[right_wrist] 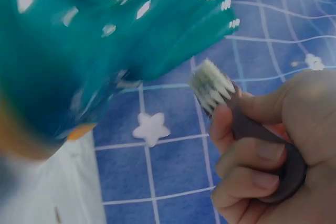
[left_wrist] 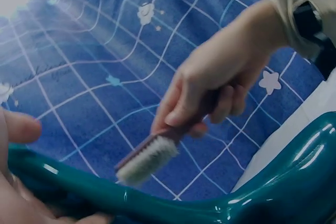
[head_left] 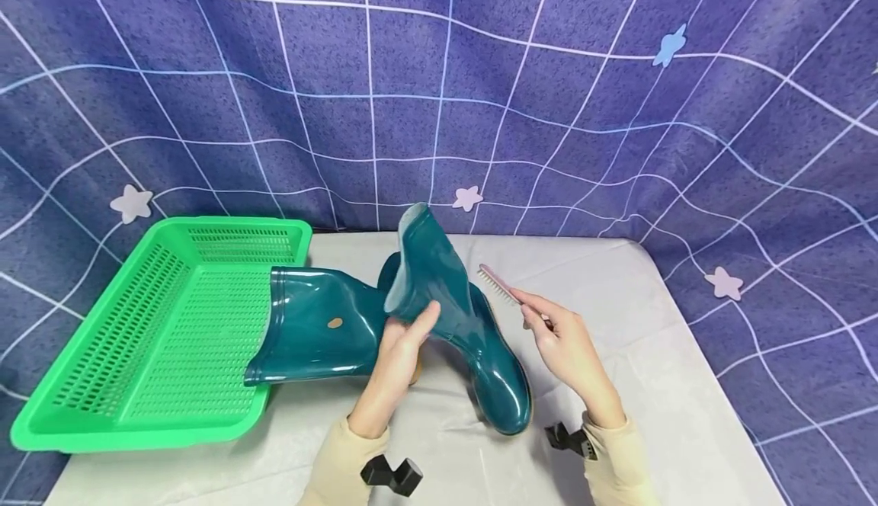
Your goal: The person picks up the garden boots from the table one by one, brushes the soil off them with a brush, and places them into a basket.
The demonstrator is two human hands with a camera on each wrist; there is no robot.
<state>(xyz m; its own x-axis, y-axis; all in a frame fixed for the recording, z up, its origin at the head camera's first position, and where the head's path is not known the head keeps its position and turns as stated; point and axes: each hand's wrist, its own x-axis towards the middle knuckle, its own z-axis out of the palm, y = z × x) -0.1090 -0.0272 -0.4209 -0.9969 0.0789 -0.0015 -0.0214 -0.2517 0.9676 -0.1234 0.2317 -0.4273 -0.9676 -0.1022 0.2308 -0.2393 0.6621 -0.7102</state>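
Observation:
A glossy teal rubber boot (head_left: 446,285) is tilted, its shaft opening up to the left and its toe down to the right. My left hand (head_left: 399,350) grips its shaft, the thumb lying over the near side. The other fingers are mostly hidden in the head view. To the right, my right hand (head_left: 568,344) holds a small brush (head_left: 498,283) by its dark handle. Its pale bristles (right_wrist: 210,85) face the boot, with a gap between them in the right wrist view. A second teal boot (head_left: 315,331) lies on its side, partly behind the left hand.
At the left stands a green plastic basket (head_left: 161,439) with slotted walls; the second boot's shaft overlaps its right rim. A pale cloth (head_left: 658,384) covers the table. Behind hangs a blue curtain (head_left: 411,125) with grid lines and stars.

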